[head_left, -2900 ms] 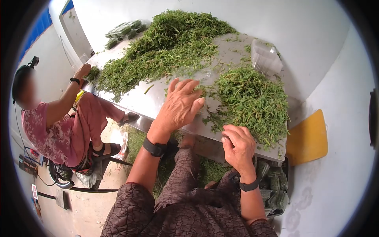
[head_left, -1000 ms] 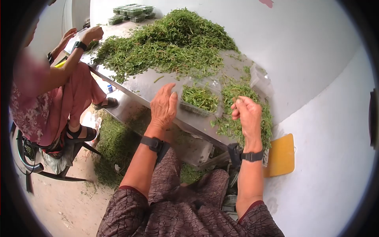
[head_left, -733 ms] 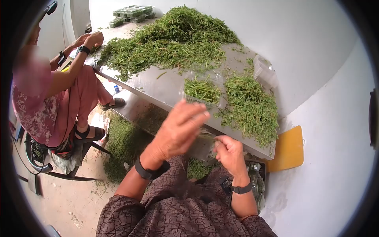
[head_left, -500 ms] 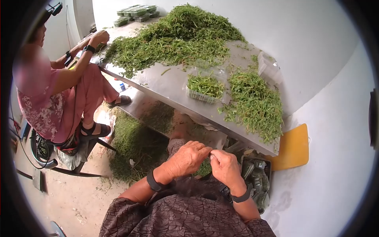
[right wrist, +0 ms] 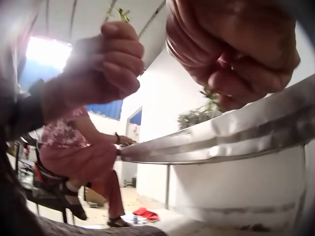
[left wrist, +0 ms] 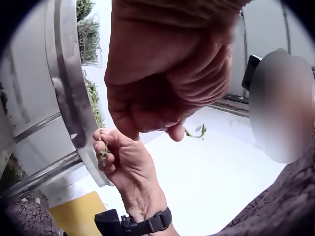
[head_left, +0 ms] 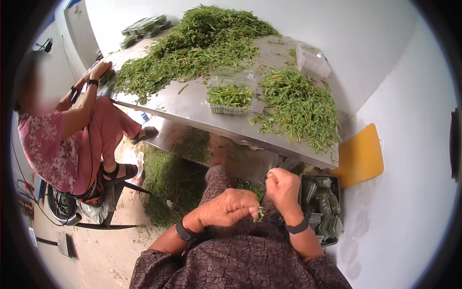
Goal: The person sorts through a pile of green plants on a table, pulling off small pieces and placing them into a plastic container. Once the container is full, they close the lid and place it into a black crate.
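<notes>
Over the lap, the left hand [head_left: 230, 207] pinches a small green sprig [head_left: 259, 215] between thumb and fingertips; the sprig [left wrist: 198, 131] also shows in the left wrist view. Just right of it and apart, the right hand [head_left: 284, 192] has curled fingers; in the left wrist view this hand [left wrist: 132, 164] pinches a bit of greenery [left wrist: 103, 154]. On the metal table [head_left: 192, 108] beyond the hands stands an open clear plastic box [head_left: 228, 110] with green stems in it. A pile of loose greens [head_left: 301, 111] lies right of the box.
A larger heap of greens [head_left: 192, 53] covers the table's far side, beside filled boxes [head_left: 144, 29]. Empty clear boxes [head_left: 313, 61] stand near the wall. A crate [head_left: 320, 207] and yellow board [head_left: 361, 156] are at right. A person [head_left: 77, 135] sits at left.
The hands, which met at their fingertips half a second ago, have drawn apart. Earlier, they were up near the table and box. The sprig now shows at the left fingertips.
</notes>
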The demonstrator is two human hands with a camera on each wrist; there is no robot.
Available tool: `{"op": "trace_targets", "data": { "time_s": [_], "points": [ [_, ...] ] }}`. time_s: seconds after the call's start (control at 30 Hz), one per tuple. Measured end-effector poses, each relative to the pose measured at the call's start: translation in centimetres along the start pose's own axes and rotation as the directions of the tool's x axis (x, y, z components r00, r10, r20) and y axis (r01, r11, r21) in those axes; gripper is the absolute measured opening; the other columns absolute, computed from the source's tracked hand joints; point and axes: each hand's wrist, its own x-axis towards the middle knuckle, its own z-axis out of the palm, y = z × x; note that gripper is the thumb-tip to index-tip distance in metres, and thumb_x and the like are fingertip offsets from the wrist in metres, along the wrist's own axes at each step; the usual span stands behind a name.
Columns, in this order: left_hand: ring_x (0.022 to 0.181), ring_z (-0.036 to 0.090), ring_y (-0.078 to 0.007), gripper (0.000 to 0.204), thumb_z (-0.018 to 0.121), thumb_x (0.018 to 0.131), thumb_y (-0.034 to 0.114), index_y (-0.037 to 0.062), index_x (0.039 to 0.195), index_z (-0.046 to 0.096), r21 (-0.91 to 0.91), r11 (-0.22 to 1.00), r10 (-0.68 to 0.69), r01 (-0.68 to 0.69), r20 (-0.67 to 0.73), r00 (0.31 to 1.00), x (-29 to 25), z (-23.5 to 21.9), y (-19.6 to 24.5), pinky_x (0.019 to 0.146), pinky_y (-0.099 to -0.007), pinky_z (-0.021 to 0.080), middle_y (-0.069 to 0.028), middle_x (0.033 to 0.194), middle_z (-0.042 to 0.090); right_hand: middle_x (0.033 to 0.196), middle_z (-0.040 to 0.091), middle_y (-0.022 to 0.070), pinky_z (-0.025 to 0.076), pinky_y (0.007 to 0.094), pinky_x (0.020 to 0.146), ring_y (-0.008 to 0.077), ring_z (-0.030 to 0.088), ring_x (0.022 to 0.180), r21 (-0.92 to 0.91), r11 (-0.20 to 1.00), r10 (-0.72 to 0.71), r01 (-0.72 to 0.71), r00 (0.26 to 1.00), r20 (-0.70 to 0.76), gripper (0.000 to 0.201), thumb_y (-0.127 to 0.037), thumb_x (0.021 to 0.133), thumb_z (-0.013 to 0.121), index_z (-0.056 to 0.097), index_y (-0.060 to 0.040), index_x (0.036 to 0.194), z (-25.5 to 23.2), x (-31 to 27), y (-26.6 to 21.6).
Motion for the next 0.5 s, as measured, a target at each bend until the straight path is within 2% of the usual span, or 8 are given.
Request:
{"op": "trace_targets", "data": {
  "time_s": [0.03,0.1,0.13,0.2,0.23,0.3,0.33,0.5],
  "points": [
    [0.072,0.06,-0.0273,0.015,0.052,0.091,0.011,-0.0005,0.083,0.058,-0.003,1.0,0.004,-0.004,0.014,1.0,0.3,-0.1,0.3,0.067,-0.0351,0.049,-0.0101,0.077,0.059,0.06,0.058,0.0056,0.041,0.0263,0.047,0.0124,0.051,0.047,0.153,0.974,0.163,-0.165,0.986,0.028,0.011,0.001,0.079,0.054,0.064,0.0021,0.081,-0.6,0.5,0.5],
    [0.075,0.059,-0.0162,0.024,0.047,0.097,0.017,0.0004,0.085,0.06,-0.26,0.938,-0.269,0.229,-0.132,0.954,0.4,0.0,0.6,0.07,-0.0309,0.048,-0.0048,0.077,0.059,0.071,0.061,0.004,0.044,0.0236,0.052,0.0085,0.054,0.057,0.24,0.945,0.227,-0.224,0.974,0.014,0.011,-0.001,0.084,0.056,0.066,0.0028,0.088,-1.9,0.4,0.0],
    [0.082,0.058,-0.0101,0.026,0.046,0.099,0.021,0.0012,0.091,0.061,-0.35,0.916,-0.297,0.198,-0.257,0.92,0.5,0.2,-0.9,0.074,-0.0275,0.048,-0.0022,0.081,0.06,0.071,0.061,0.004,0.044,0.0236,0.052,0.0085,0.054,0.057,0.244,0.944,0.226,-0.223,0.974,0.016,0.011,-0.001,0.084,0.056,0.066,0.0028,0.088,-2.3,0.5,-0.9],
    [0.088,0.059,-0.0107,0.026,0.046,0.1,0.024,0.002,0.098,0.061,-0.53,0.835,-0.383,0.147,-0.369,0.847,1.2,0.3,-2.0,0.082,-0.0268,0.049,-0.0025,0.092,0.062,0.089,0.067,0.0096,0.046,0.0245,0.061,0.0127,0.058,0.069,0.305,0.952,-0.015,0.004,0.999,0.032,0.008,-0.002,0.084,0.06,0.067,0.0011,0.088,-2.5,0.8,-2.4],
    [0.089,0.06,-0.0106,0.026,0.046,0.1,0.025,0.0024,0.101,0.06,-0.587,0.802,-0.411,0.114,-0.401,0.819,1.4,0.7,-2.3,0.084,-0.0269,0.049,-0.0025,0.095,0.062,0.089,0.067,0.0096,0.046,0.0245,0.061,0.0127,0.058,0.069,0.313,0.95,-0.019,0.007,0.999,0.034,0.008,-0.002,0.084,0.06,0.067,0.0011,0.088,-2.2,0.8,-2.4],
    [0.09,0.06,-0.0104,0.026,0.046,0.1,0.025,0.003,0.106,0.059,-0.624,0.765,-0.429,0.159,-0.31,0.848,1.5,1.4,-3.6,0.085,-0.0272,0.05,-0.0021,0.099,0.062,0.11,0.065,0.0105,0.048,0.0264,0.071,0.0167,0.059,0.084,0.229,0.952,-0.215,0.202,0.976,0.031,0.01,-0.004,0.083,0.064,0.067,0.001,0.091,-1.5,0.7,-2.1],
    [0.091,0.061,-0.0102,0.026,0.046,0.1,0.025,0.0043,0.11,0.057,-0.715,0.691,-0.424,0.106,-0.282,0.861,1.7,1.9,-4.0,0.083,-0.0268,0.052,-0.0023,0.1,0.062,0.114,0.064,0.0099,0.05,0.0302,0.074,0.0205,0.058,0.091,0.209,0.96,-0.2,0.187,0.979,0.043,0.011,-0.004,0.083,0.065,0.068,0.0008,0.092,-1.1,0.4,-2.0],
    [0.091,0.061,-0.0105,0.027,0.042,0.101,0.026,0.0063,0.11,0.058,-0.816,0.56,-0.492,0.142,-0.19,0.85,2.2,1.5,-3.9,0.08,-0.0272,0.053,-0.0019,0.102,0.062,0.113,0.064,0.0096,0.05,0.0324,0.078,0.0226,0.056,0.097,0.271,0.956,-0.125,0.113,0.992,0.029,0.011,-0.005,0.081,0.066,0.07,-0.001,0.091,-1.2,0.4,-1.5]
  ]
}}
